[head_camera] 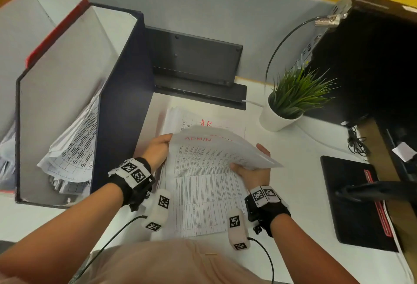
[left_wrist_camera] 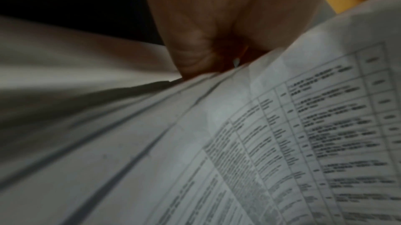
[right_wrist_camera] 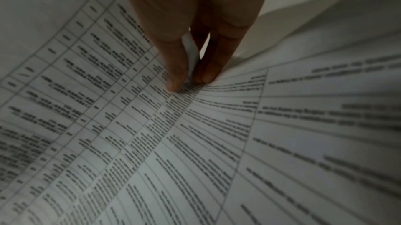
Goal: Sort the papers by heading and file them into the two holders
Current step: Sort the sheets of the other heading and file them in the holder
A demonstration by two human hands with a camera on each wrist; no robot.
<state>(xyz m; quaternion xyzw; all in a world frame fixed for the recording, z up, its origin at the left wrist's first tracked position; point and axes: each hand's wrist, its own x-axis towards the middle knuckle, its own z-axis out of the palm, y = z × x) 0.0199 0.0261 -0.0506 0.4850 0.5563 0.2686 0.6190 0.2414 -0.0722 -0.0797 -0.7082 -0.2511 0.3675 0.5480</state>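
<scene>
A stack of printed table sheets (head_camera: 198, 204) lies on the white desk in front of me. I hold a few sheets headed ADMIN in red (head_camera: 214, 148) lifted off its far half. My left hand (head_camera: 158, 148) grips their left edge, and its fingers (left_wrist_camera: 195, 48) curl against the paper edges. My right hand (head_camera: 252, 170) pinches their right side, thumb on top; a sheet edge sits between its fingers (right_wrist_camera: 188, 74). Beyond the lifted sheets a page headed HR (head_camera: 206, 123) shows. The dark blue holder (head_camera: 126, 103) at left contains curled papers; the red-edged holder (head_camera: 56, 28) stands behind it.
A potted green plant (head_camera: 291, 100) stands right of the stack, with a black computer tower (head_camera: 372, 58) behind it. A black pad (head_camera: 352, 200) lies at right. A black keyboard (head_camera: 194, 58) leans on the grey partition.
</scene>
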